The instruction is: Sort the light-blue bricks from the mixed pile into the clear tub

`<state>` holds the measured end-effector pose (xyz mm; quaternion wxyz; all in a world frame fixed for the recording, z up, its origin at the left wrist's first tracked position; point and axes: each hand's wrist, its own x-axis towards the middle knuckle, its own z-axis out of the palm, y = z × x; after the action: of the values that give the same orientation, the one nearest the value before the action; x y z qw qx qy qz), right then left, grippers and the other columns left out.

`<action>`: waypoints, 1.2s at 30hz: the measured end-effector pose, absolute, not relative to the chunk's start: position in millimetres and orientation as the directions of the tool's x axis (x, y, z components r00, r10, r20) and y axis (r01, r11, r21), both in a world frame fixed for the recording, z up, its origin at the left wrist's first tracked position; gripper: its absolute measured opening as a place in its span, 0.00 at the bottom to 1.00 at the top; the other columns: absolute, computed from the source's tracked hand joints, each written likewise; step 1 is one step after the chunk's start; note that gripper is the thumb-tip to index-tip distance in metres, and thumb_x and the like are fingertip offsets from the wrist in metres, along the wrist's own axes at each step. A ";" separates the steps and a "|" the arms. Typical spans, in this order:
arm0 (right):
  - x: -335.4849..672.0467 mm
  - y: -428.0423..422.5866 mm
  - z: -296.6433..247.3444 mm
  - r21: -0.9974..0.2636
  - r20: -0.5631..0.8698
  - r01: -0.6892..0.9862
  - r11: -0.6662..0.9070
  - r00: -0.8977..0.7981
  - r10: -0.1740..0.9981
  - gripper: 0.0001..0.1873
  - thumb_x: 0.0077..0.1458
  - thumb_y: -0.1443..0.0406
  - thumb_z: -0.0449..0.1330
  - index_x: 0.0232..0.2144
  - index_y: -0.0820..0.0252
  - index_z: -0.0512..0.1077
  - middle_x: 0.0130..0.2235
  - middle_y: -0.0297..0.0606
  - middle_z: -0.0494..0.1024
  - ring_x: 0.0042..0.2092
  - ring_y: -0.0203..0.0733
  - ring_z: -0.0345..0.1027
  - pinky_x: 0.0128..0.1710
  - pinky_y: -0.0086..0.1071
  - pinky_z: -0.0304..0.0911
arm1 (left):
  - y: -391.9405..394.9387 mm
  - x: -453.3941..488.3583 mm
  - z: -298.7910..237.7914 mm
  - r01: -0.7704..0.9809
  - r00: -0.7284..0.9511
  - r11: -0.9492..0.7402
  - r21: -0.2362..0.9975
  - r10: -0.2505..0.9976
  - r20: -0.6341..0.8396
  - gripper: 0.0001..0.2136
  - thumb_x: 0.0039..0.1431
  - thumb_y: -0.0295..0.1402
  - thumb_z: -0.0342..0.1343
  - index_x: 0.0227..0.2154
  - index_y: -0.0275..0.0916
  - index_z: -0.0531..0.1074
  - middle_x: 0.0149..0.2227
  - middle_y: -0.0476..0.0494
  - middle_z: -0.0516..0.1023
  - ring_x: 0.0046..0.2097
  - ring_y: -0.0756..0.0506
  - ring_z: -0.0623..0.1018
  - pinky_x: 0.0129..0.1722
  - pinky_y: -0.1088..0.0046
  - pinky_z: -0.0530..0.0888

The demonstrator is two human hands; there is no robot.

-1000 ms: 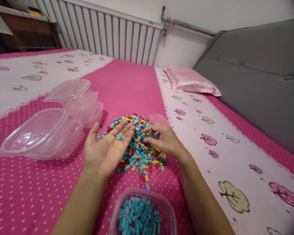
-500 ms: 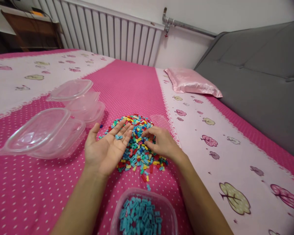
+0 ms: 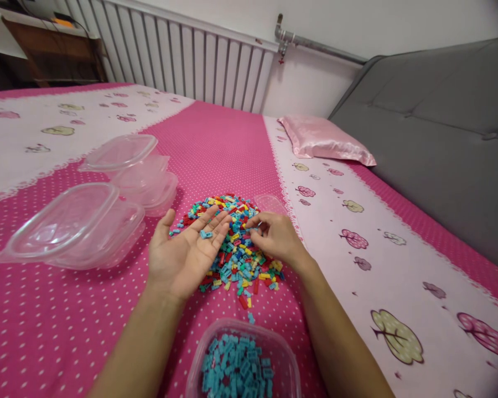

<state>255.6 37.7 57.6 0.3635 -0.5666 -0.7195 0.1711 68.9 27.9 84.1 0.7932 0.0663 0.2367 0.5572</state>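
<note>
So, big stuff first: the pink bedspread [image 3: 219,143] and the clear containers [image 3: 66,221] off to the left haven't budged. Mixed brick pile [image 3: 240,260] looks about the same, and the tub [image 3: 282,354] with the light-blue bricks [image 3: 236,365] sits nearest the camera. Only the hands shift: left hand [image 3: 182,260] slides a touch rightward, spread flat, palm up; right hand [image 3: 276,235] pulls back slightly over the pile's right side, fingers curled, can't tell if it's pinching anything. One small blue brick [image 3: 206,235] rests near the left finger bases, so picking seems mid-go, nothing added there yet.
</note>
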 end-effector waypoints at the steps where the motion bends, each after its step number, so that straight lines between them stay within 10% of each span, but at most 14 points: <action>1: 256.0 37.3 59.2 -0.690 0.328 0.665 0.285 -0.063 0.942 0.09 0.42 0.72 0.58 0.28 0.61 0.76 0.26 0.33 0.75 0.23 0.31 0.64 0.27 0.27 0.62 | 27.4 69.3 84.1 -0.852 0.278 0.378 0.363 0.913 -0.299 0.30 0.61 0.44 0.44 0.56 0.22 0.62 0.46 0.24 0.74 0.49 0.36 0.77 0.44 0.64 0.79; 13: 248.0 27.9 74.2 -0.872 0.400 0.296 0.391 -0.030 0.916 0.08 0.47 0.67 0.61 0.33 0.62 0.76 0.34 0.39 0.80 0.31 0.35 0.73 0.31 0.29 0.70 | 25.7 74.5 73.6 -0.734 0.568 0.604 0.311 0.797 -0.206 0.35 0.60 0.47 0.45 0.59 0.19 0.57 0.53 0.21 0.70 0.55 0.36 0.73 0.54 0.64 0.71; 27: 245.9 23.9 73.5 -0.868 0.409 0.233 0.439 -0.169 0.897 0.13 0.54 0.68 0.59 0.43 0.55 0.75 0.43 0.37 0.80 0.45 0.39 0.74 0.44 0.35 0.71 | 25.2 76.4 71.9 -0.726 0.599 0.629 0.280 0.777 -0.192 0.33 0.62 0.47 0.44 0.59 0.20 0.57 0.47 0.26 0.74 0.48 0.39 0.77 0.52 0.63 0.73; 36: 253.4 29.6 71.8 -0.852 0.410 0.369 0.371 0.029 0.912 0.09 0.53 0.68 0.59 0.37 0.58 0.76 0.38 0.37 0.81 0.39 0.38 0.75 0.39 0.33 0.70 | 28.6 67.5 82.6 -0.836 0.277 0.382 0.395 0.914 -0.297 0.26 0.61 0.43 0.43 0.50 0.22 0.66 0.38 0.28 0.75 0.39 0.41 0.79 0.36 0.70 0.79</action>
<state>253.4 29.6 71.8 0.5183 -0.4958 -0.6457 0.2619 67.5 28.6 82.6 0.7951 0.0805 0.2426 0.5500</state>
